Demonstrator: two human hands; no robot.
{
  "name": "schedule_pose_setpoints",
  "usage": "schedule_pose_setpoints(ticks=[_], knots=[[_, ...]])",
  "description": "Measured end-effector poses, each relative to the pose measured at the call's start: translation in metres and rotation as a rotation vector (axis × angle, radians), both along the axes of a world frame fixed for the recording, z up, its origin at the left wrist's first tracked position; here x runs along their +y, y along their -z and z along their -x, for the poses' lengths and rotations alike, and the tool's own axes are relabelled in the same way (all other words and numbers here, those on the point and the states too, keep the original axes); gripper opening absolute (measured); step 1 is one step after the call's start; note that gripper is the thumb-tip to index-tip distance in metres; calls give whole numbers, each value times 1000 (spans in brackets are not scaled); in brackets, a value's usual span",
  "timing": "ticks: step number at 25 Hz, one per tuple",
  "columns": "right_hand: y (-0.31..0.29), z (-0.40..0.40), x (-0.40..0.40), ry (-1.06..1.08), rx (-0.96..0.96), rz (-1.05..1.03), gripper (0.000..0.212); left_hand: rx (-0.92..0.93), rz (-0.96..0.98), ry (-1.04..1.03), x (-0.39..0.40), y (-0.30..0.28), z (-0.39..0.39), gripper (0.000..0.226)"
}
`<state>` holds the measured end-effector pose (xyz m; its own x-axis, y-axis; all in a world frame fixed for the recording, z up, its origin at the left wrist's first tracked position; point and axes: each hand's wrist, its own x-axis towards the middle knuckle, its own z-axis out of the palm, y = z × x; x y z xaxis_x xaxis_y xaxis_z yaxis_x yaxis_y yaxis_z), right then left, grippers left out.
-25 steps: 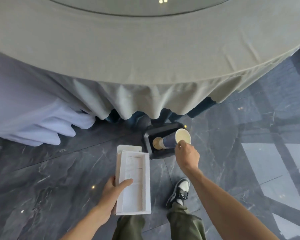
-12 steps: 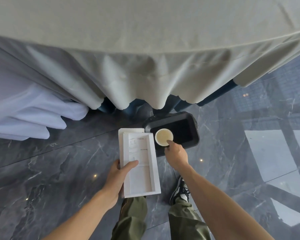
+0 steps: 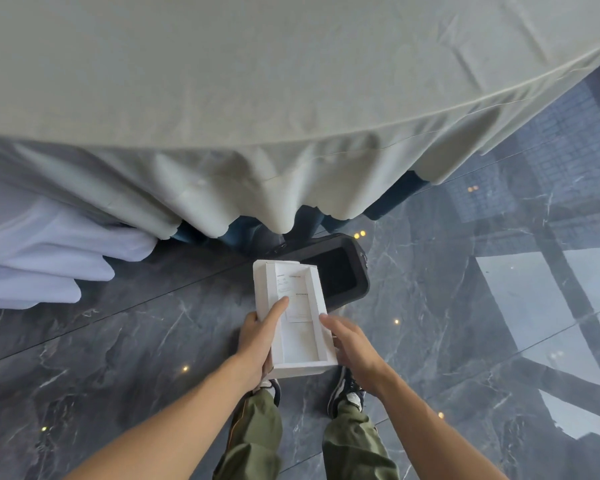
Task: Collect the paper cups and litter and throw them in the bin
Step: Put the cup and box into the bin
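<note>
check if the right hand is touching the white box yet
Touching. The head view shows the right hand with its fingertips against the right side wall of the white box, no gap visible; the left hand grips the other side.

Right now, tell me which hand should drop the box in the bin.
Left. The left hand grips the box, thumb inside; the right hand only touches its side. The bin lies just ahead.
</note>
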<state>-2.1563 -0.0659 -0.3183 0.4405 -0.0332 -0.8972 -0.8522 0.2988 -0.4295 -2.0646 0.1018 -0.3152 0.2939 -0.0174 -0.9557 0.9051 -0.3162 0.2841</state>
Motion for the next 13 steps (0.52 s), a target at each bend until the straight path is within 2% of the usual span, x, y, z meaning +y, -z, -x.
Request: schedule_pose_setpoints(ticks=[3, 8, 13], knots=[[10, 12, -23, 0, 8, 61, 28, 81, -26, 75, -26, 19, 4, 84], [37, 4, -48, 13, 163, 236, 31, 120, 21, 152, -48, 49, 2, 74], [55, -20, -62, 99, 213, 356, 34, 70, -19, 58, -54, 74, -6, 35]])
